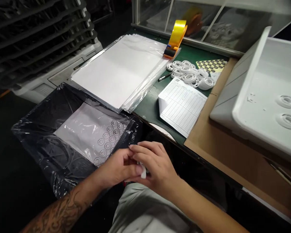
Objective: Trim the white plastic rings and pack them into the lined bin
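My left hand (120,168) and my right hand (156,165) meet at the lower centre, above my lap. Both close around a small white part (143,171), of which only a bit shows between the fingers. Left of them, a box lined with black plastic (38,129) holds a white sheet (80,129) under clear film, with several ring-shaped parts (112,139) in rows at its right side. Several white rings (189,77) lie heaped on the green table (147,111).
A stack of white sheets (121,68) and an orange tape dispenser (176,40) stand at the back. A printed form (181,105), a pen (165,77) and a yellow sticker sheet (211,65) lie on the table. A white bin (262,106) with rings rests on cardboard (208,129) at right.
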`<state>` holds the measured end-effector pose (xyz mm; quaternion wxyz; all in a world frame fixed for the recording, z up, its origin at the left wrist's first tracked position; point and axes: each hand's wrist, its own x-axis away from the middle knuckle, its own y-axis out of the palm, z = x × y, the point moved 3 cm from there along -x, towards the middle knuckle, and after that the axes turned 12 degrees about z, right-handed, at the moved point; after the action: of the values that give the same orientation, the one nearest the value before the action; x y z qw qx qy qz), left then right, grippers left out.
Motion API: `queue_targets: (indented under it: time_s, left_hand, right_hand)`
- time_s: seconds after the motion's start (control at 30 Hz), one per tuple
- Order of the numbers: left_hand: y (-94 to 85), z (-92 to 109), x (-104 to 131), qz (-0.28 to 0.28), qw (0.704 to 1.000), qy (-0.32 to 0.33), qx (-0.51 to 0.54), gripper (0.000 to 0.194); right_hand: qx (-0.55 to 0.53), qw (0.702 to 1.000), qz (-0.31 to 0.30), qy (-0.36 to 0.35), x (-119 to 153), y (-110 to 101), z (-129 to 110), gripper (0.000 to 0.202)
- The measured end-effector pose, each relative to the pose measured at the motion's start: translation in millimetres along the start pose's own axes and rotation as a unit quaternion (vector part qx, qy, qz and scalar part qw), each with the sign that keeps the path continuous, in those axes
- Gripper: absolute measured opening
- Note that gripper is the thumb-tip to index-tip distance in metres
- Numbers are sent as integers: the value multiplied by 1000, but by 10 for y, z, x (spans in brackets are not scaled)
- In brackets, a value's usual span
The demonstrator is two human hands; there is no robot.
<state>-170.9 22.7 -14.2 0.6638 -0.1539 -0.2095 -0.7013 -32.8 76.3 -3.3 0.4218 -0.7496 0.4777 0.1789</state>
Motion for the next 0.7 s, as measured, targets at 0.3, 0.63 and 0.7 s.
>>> queue_targets:
  time_s: [0.3,0.63,0.7]
  left_hand:
    - [-1719,-447,-146,227,885,-124,-388,57]
    - [-2410,-1610,-537,188,746,-260,-584,35]
    - [-2432,-1710,-567,177,738,-261,-596,37]
  right_hand:
    - [29,995,-76,66,74,-234,64,64]
    - [159,972,-90,145,843,-1116,150,32]
    - [180,966,-83,164,943,-1170,160,31]
